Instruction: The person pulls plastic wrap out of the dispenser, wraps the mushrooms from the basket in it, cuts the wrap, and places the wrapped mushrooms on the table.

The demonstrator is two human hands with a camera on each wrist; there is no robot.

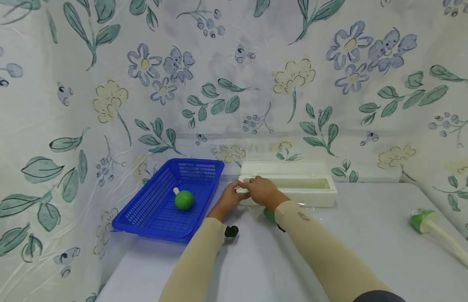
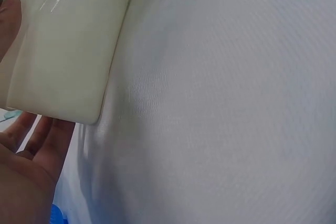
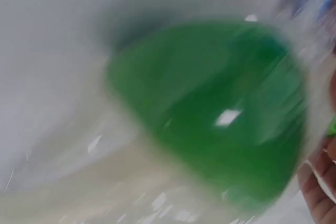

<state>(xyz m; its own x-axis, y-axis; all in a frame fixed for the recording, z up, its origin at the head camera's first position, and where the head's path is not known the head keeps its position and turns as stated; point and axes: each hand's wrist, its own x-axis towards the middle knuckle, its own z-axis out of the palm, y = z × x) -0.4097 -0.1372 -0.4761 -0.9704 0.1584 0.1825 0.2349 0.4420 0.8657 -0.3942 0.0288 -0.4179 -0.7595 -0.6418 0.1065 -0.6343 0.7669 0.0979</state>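
We list: box [image 1: 294, 198], right of basket [image 1: 151, 233]; left hand [image 1: 229, 198] gripping its left end; right hand [image 1: 263, 192] there too, hold untellable; step, we judge, steadying; next move wants even pressure.

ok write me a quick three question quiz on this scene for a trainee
1. In the blue basket, what colour is the cap of the mushroom-shaped thing? A red, B green, C yellow
2. True or false: the white box is closed.
3. At which end of the white box are the left hand and right hand?

Key: 1 B; 2 false; 3 the end nearer the blue basket.
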